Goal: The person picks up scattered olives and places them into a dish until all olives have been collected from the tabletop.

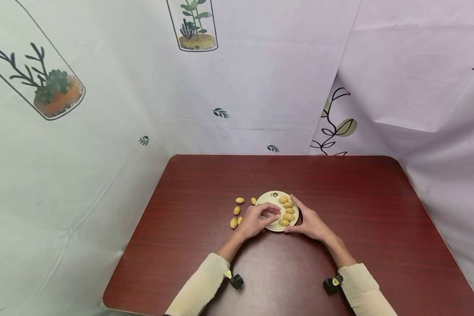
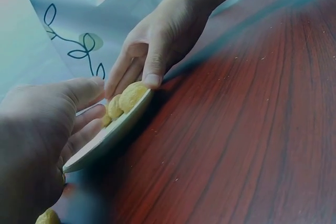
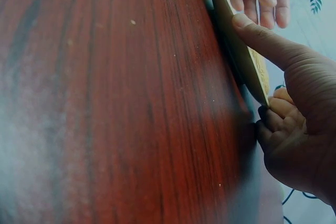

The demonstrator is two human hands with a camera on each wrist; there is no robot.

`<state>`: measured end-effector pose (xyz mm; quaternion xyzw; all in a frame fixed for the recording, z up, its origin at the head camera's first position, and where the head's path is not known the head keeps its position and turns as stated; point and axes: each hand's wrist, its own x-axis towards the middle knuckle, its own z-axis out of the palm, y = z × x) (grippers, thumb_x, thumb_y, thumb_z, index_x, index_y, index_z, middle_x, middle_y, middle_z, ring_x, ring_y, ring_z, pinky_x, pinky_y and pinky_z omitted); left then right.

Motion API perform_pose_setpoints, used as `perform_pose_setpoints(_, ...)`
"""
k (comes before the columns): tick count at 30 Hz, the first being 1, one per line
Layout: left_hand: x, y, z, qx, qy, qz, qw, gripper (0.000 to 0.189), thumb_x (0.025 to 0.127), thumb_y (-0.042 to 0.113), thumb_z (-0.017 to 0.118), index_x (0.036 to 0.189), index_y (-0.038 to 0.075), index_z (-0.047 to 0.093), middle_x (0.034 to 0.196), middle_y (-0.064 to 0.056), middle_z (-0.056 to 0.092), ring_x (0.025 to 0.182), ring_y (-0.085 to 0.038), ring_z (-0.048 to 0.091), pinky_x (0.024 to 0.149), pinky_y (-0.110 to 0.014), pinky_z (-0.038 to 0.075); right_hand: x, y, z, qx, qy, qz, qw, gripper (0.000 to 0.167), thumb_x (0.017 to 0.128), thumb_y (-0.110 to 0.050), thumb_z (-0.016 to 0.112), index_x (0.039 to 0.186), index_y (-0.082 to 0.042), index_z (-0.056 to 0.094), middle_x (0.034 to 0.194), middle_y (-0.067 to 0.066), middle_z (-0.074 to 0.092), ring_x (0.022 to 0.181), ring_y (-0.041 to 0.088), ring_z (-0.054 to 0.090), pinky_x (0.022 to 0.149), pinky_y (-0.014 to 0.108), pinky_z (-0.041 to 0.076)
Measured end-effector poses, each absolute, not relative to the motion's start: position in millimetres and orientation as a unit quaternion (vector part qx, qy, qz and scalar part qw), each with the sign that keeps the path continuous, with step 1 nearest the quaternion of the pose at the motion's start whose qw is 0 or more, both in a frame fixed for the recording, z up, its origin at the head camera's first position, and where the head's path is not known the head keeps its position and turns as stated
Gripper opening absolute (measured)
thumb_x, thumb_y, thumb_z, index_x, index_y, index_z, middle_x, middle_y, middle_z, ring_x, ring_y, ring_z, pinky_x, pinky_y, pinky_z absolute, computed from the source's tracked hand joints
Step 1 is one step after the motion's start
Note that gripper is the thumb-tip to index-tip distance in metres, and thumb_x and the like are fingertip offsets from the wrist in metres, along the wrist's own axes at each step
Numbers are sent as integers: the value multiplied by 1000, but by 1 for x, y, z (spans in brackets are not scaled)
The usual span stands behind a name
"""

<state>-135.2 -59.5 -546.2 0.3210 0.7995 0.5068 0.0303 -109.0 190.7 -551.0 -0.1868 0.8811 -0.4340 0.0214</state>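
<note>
A small round cream plate (image 1: pixel 269 199) with a few dark marks sits near the middle of the table. Several yellow, oval, wrinkled nuts (image 1: pixel 289 217) lie along its right half. My right hand (image 1: pixel 312 224) grips the plate's right side, its thumb on the near rim and its fingers round the far part. Over the plate's left half hovers my left hand (image 1: pixel 256 220), fingers loosely bent with nothing between them. Left of the plate, several more of these nuts (image 1: pixel 237 210) lie on the wood, some partly hidden behind the left hand.
The reddish-brown table (image 1: pixel 205 259) has rounded corners. Pale cloth (image 1: pixel 253 87) with printed plants hangs behind and on both sides. Small light crumbs dot the tabletop in the right wrist view. A small black camera (image 1: pixel 236 281) is strapped at each wrist.
</note>
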Motion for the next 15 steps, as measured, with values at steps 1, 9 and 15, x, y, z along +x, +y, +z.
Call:
perform_pose_setpoints(1, -135, -61, -545, 318, 804, 502, 27, 24, 100, 13, 78, 122, 6, 76, 114, -2, 79, 99, -8, 76, 85, -24, 61, -109, 191, -551, -185, 881, -435, 25, 120, 76, -35, 98, 165, 2, 28, 162, 30, 40, 144, 50, 45, 114, 66, 40)
perform_pose_setpoints(9, -138, -77, -540, 308, 821, 481, -5, 32, 99, 16, 79, 130, 13, 74, 126, 1, 76, 114, -20, 73, 97, -31, 58, -108, 191, -549, -180, 877, -445, 31, 120, 75, -35, 98, 166, 1, 28, 162, 29, 41, 144, 49, 45, 115, 65, 39)
perform_pose_setpoints(15, -139, -93, -538, 302, 809, 503, -32, 39, 96, 12, 81, 134, 8, 71, 130, -3, 74, 119, -30, 71, 98, -44, 59, -109, 191, -550, -181, 877, -443, 33, 121, 76, -35, 98, 166, 1, 27, 163, 29, 39, 145, 49, 44, 116, 65, 38)
